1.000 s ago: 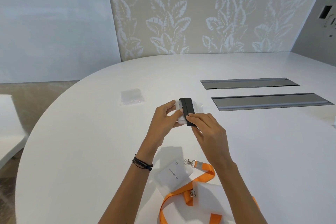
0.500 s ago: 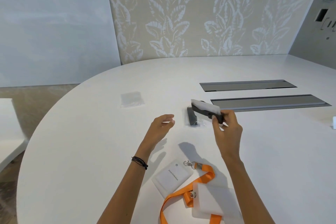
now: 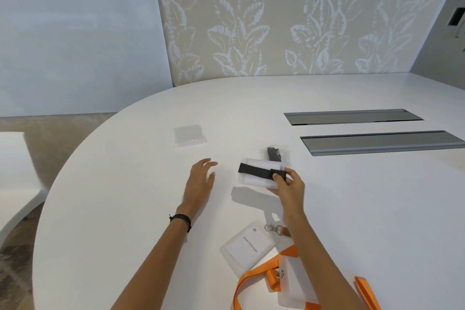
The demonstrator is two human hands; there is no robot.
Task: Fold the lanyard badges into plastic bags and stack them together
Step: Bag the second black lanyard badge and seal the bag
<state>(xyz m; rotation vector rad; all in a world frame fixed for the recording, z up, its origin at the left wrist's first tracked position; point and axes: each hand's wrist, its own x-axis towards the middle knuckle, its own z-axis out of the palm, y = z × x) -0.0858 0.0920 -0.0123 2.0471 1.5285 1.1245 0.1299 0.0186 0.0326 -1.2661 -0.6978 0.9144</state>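
Two grips are in view. My right grip (image 3: 289, 185) pinches the right end of the folded badge (image 3: 256, 175), which is wrapped in its black strap and held above the tabletop (image 3: 125, 209). My left grip (image 3: 201, 181) is spread and holds nothing, left of it. A bagged badge (image 3: 278, 155) lies just beyond. The plastic bags (image 3: 190, 136) lie far left. Near me lies a name badge (image 3: 247, 246), beside an orange lanyard (image 3: 254, 275).

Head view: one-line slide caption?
Right hand holds a black-lanyard badge above the white table; left hand hovers open.
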